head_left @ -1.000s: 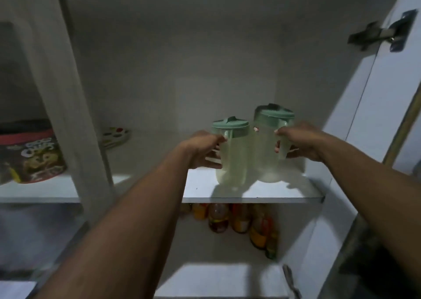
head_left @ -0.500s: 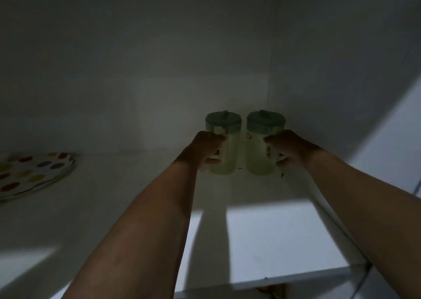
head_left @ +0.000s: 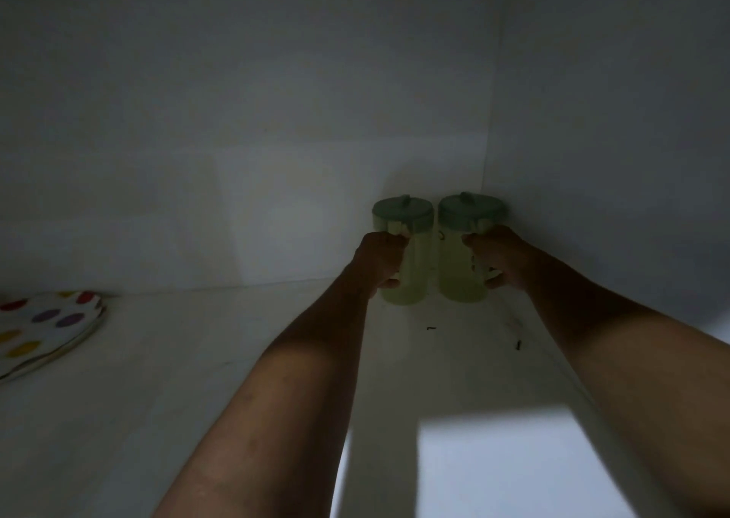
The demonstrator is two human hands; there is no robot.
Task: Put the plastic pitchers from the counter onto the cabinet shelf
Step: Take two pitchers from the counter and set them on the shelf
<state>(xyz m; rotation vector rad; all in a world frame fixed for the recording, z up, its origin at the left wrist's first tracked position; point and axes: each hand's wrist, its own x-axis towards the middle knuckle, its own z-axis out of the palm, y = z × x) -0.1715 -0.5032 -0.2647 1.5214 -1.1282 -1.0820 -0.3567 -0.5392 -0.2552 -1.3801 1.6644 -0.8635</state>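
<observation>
Two pale green plastic pitchers with darker green lids stand upright side by side at the back right corner of the white cabinet shelf (head_left: 197, 359). My left hand (head_left: 381, 262) is closed around the handle of the left pitcher (head_left: 409, 256). My right hand (head_left: 499, 258) is closed around the handle of the right pitcher (head_left: 458, 256). Both pitcher bases appear to rest on the shelf. Both forearms reach deep into the dim cabinet.
A white plate with coloured dots (head_left: 43, 328) lies at the left edge of the shelf. The cabinet's right side wall (head_left: 612, 162) is close beside the right pitcher, and the back wall (head_left: 237, 162) is just behind both. Small dark specks (head_left: 518, 344) lie on the shelf.
Both pitchers have gone from the shelf's front edge to its back right corner, still held by their handles. The view has moved closer into the cabinet.
</observation>
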